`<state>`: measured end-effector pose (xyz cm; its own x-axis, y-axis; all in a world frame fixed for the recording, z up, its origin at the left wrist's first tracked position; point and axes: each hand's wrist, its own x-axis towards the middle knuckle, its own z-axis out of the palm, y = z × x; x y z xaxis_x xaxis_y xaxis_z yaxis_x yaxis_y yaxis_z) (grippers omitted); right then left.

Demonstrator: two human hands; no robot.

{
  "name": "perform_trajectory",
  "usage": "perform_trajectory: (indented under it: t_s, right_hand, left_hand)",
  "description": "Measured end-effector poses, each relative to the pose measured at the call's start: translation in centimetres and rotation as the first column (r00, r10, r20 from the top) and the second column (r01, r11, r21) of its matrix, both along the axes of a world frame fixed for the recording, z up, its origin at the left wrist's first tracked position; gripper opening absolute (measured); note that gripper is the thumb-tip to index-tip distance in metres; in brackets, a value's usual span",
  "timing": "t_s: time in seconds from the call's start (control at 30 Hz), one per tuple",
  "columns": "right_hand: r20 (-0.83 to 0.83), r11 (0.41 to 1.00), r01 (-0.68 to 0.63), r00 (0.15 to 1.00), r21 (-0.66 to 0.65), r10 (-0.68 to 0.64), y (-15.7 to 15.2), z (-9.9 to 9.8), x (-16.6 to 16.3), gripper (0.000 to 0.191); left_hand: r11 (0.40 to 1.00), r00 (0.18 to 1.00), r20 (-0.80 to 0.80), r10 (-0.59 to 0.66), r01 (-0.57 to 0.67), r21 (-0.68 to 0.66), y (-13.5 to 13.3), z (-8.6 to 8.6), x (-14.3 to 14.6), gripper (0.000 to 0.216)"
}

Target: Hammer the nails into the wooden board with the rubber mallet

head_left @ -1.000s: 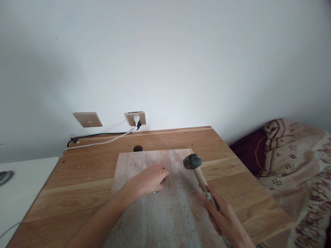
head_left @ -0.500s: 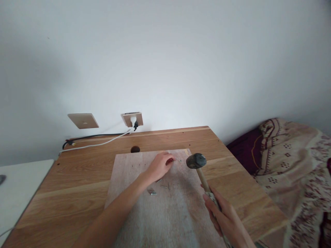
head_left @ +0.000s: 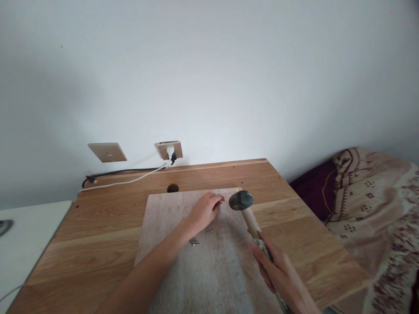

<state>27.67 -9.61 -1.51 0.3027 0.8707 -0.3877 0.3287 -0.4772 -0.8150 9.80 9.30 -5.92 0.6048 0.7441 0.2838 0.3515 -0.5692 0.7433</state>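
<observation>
A wooden board [head_left: 203, 279] lies flat on the wooden desk. Near its far right edge, my left hand [head_left: 207, 209] rests with thumb and fingertips pinched on a small nail, mostly hidden by the fingers. My right hand [head_left: 273, 264] is wrapped around the handle of a rubber mallet [head_left: 241, 200]. The mallet's black head hangs just right of my left fingertips, apart from them. Several loose nails [head_left: 209, 231] lie on the board by my left wrist, with a small metallic bundle [head_left: 194, 241] close to the forearm. A row of dark dots marks the board's far side.
The desk [head_left: 294, 226] reaches the wall, with a round cable hole [head_left: 173, 188] behind the board. White and black cables [head_left: 131, 181] run left from a wall socket [head_left: 169, 151]. A white surface [head_left: 29, 244] adjoins at left; patterned bedding [head_left: 369, 209] lies right.
The mallet head has shifted left, closer to my left fingertips. My left hand stays at nearly the same spot on the board, still pinching. The view has moved slightly.
</observation>
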Motion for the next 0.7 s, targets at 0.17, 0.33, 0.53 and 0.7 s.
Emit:
perform_trajectory:
  t_s: [0.17,0.33,0.53,0.7]
  right_hand:
    - [0.002,1.000,-0.002,1.000,-0.001,0.002,0.8,0.0,-0.5,0.089]
    - [0.046,0.999,-0.037,0.998,0.003,0.037,1.4,-0.1,-1.1,0.087]
    - [0.104,0.996,-0.084,0.991,0.013,0.082,1.5,0.2,-1.7,0.079]
    - [0.109,0.996,-0.085,0.991,0.008,0.084,1.5,0.1,-1.7,0.078]
  left_hand:
    - [1.000,1.000,0.011,0.005,-0.005,-0.016,0.2,0.1,0.2,0.017]
    - [0.997,0.999,0.005,0.049,-0.048,-0.053,0.3,0.0,0.4,0.029]
    - [0.996,0.999,-0.037,0.039,-0.042,-0.076,0.2,0.4,0.3,0.050]
    - [1.000,0.986,-0.165,-0.018,0.015,-0.020,-0.3,3.4,-3.1,0.033]
